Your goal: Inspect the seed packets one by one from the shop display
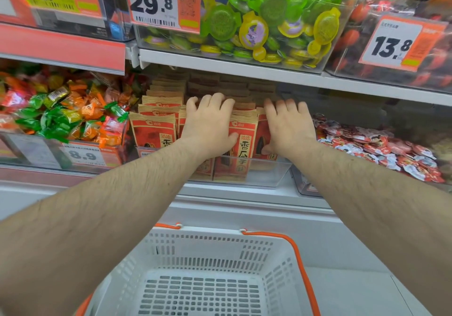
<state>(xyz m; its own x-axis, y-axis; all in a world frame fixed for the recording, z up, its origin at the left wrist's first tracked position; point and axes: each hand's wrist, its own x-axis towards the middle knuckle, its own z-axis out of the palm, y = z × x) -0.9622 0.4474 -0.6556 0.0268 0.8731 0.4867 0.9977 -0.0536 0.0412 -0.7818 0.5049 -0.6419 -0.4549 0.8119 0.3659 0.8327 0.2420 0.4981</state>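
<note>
1. The seed packets (243,142) stand upright in rows inside a clear bin (266,169) on the middle shelf, red and tan with dark printed characters on the fronts
2. The left hand (210,122) lies on top of the packets left of centre, fingers bent over their top edges, thumb pressed on the face of the front packet; it appears to grip that cluster
3. The right hand (288,125) rests on the packets just to the right, fingers laid over the tops, thumb low at the bin's front wall; whether it actually pinches a packet cannot be told
4. Left of the bin sits a bin of orange and green wrapped candies (61,115); on the right, red and white sweets (381,149)
5. Above, green and yellow jelly cups (269,19) sit behind a price tag (154,2) reading 29.8
6. Below the arms hangs a white basket (208,244) with orange handles
</note>
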